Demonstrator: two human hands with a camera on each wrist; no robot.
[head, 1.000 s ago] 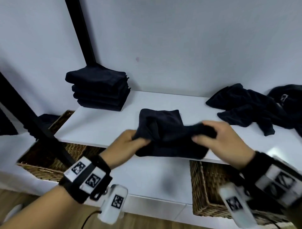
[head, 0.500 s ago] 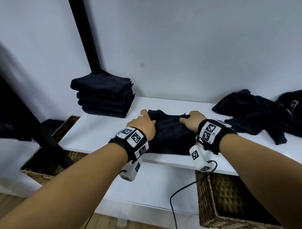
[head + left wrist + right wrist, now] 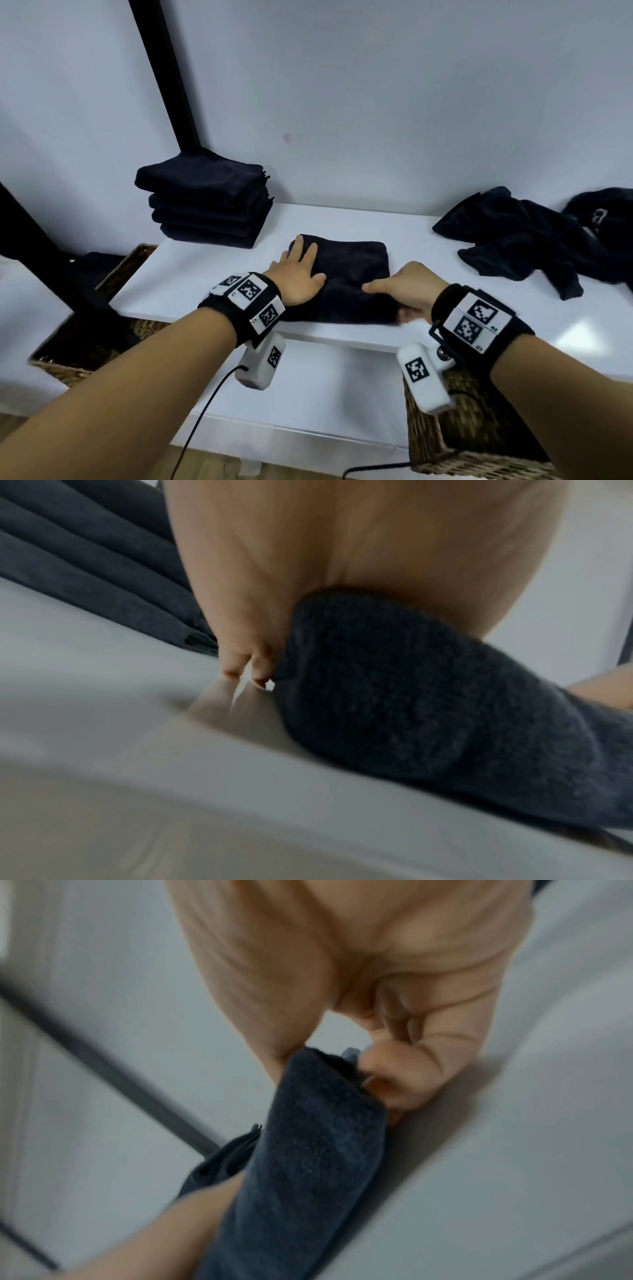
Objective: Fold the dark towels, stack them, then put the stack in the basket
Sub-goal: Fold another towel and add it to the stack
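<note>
Here the left hand (image 3: 298,274) lies flat on the folded towel (image 3: 352,270) (right hand (image 3: 407,291) pinching its near corner), wicker baskets (image 3: 455,442) below.

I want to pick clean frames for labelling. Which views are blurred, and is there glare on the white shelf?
Head view: mostly sharp; the left hand lies flat on the dark folded towel, and a soft glare patch sits on the white shelf at right. Left wrist view: blurred, shelf smeared. Right wrist view: motion blur, though the right hand pinching the towel edge still reads.
</note>
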